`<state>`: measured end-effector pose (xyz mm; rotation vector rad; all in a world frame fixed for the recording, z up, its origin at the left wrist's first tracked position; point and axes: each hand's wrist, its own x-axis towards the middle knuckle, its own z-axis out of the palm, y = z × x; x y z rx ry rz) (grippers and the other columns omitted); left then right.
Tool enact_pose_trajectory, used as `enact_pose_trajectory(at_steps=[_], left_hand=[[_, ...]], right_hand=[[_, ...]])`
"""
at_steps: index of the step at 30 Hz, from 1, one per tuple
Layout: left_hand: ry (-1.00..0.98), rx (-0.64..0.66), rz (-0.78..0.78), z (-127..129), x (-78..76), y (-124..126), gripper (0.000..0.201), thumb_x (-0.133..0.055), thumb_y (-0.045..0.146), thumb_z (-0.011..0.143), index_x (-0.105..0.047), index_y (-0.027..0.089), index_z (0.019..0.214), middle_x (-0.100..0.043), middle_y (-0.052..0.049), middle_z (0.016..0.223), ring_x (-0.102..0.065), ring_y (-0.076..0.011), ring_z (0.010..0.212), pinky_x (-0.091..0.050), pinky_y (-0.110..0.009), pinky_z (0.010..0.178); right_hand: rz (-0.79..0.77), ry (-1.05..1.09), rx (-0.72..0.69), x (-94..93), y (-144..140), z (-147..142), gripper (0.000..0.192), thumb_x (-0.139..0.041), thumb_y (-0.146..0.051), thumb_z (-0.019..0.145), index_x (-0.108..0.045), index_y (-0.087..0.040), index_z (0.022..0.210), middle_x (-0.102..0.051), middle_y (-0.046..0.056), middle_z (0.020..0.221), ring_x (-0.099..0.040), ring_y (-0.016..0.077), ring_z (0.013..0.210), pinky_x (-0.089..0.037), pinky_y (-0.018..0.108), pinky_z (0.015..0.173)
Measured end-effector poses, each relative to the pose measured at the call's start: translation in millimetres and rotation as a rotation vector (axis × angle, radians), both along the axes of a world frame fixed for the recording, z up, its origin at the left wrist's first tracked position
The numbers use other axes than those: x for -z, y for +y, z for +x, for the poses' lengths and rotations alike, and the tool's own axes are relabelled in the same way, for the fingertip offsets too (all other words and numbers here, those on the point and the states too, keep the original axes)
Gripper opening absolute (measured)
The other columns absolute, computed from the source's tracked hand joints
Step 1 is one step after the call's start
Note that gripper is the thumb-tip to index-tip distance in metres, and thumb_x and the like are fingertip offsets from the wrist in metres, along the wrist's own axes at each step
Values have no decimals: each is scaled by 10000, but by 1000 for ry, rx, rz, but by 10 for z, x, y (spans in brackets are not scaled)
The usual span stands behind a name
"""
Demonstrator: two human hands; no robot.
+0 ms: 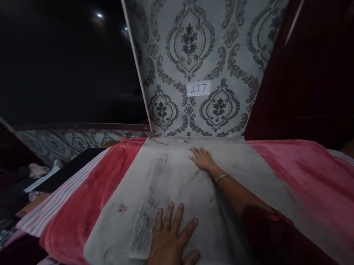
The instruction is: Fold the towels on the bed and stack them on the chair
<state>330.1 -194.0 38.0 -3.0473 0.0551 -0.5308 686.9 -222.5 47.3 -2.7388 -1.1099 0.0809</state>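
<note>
Currently both hands flat, fingers spread, holding nothing: left hand (169,246) near edge of grey garment (174,181), right hand (202,158) by collar; pink blanket (304,172) beneath.

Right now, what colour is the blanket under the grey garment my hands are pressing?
Pink blanket, with a striped edge at its left; head view shows it best.

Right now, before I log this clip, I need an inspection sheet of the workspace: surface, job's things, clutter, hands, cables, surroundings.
Surface: pink blanket with a striped edge, spread flat.
Job's things: grey garment lying flat on the blanket, small red motif near its left side.
Clutter: heaped clothes at far left, dim.
Hands: left hand flat on the garment's near part; right hand flat near its collar, bangle on the wrist.
Cables: nothing seen.
Surroundings: patterned wallpaper bearing a label reading 277; dark wooden panel at right.
</note>
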Motion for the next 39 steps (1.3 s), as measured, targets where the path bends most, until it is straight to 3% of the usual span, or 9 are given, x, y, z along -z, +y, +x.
enact_pose_trajectory(at_steps=[6, 11, 13, 18, 21, 24, 33, 36, 39], left_hand=[[5, -10, -11, 25, 114, 41, 952, -740, 569, 731, -261, 450, 1545, -221, -49, 1647, -341, -418, 1444, -341, -647, 1101], [12, -26, 7, 29, 210, 30, 1054, -790, 596, 666, -233, 458, 1550, -232, -83, 1642, -343, -421, 1443, -342, -645, 1099], [-9, -52, 13, 41, 316, 28, 1062, -795, 620, 648, -250, 461, 1545, -237, -91, 1642, -355, -429, 1434, -324, -639, 1111], [-150, -69, 73, 86, 615, 9, 902, -629, 809, 687, -394, 468, 1489, -376, -92, 1588, -436, -425, 1382, -254, -637, 1155], [-218, -168, 105, 94, 670, -57, 661, -671, 644, 789, -472, 533, 1410, -486, -24, 1522, -463, -355, 1382, -235, -594, 1193], [-266, -248, 108, 97, 662, -137, 573, -712, 385, 841, -509, 594, 1335, -541, 46, 1473, -483, -291, 1378, -231, -547, 1218], [-307, -196, 159, 106, 672, -94, 569, -678, 363, 868, -490, 561, 1368, -541, 7, 1473, -513, -296, 1351, -258, -559, 1199], [-218, -44, 141, 26, 481, 10, 652, -651, 508, 868, -410, 470, 1472, -498, -45, 1510, -530, -310, 1330, -319, -536, 1172], [-88, -31, -11, -80, 135, 115, 778, -593, 641, 849, -347, 365, 1534, -413, -79, 1569, -460, -317, 1390, -378, -526, 1143]], right_hand=[[12, -84, 26, -199, 84, -151, 602, -284, -446, 1017, -297, -219, 1575, -204, 107, 1647, -142, 334, 1510, -190, 632, 1152], [67, -140, -501, -241, 225, -619, 593, -353, -465, 1015, -277, -297, 1579, -169, 60, 1661, -103, 283, 1524, -143, 575, 1191], [34, -67, -609, -192, 303, -697, 584, -306, -509, 1025, -271, -323, 1577, -188, 41, 1657, -118, 270, 1523, -142, 571, 1195], [3, -36, -567, -106, 561, -517, 593, -243, -520, 1030, -273, -299, 1579, -189, 27, 1655, -126, 253, 1523, -125, 543, 1207], [-14, -44, -540, -86, 720, -356, 605, -232, -510, 1029, -236, -284, 1591, -185, 27, 1655, -138, 233, 1522, -138, 509, 1210], [-24, -34, -511, -54, 849, -247, 620, -229, -507, 1027, -211, -266, 1597, -174, 33, 1656, -170, 219, 1516, -178, 481, 1205], [-4, -56, -367, -100, 983, -229, 598, -211, -448, 1043, -234, -213, 1593, -233, 72, 1639, -197, 255, 1507, -195, 533, 1194], [-2, -84, -323, -219, 923, -359, 596, -250, -436, 1042, -225, -215, 1595, -168, 89, 1654, -133, 299, 1519, -172, 592, 1182], [11, -123, -479, -281, 791, -604, 593, -300, -491, 1035, -247, -285, 1588, -137, 67, 1662, -90, 301, 1526, -160, 599, 1182]])
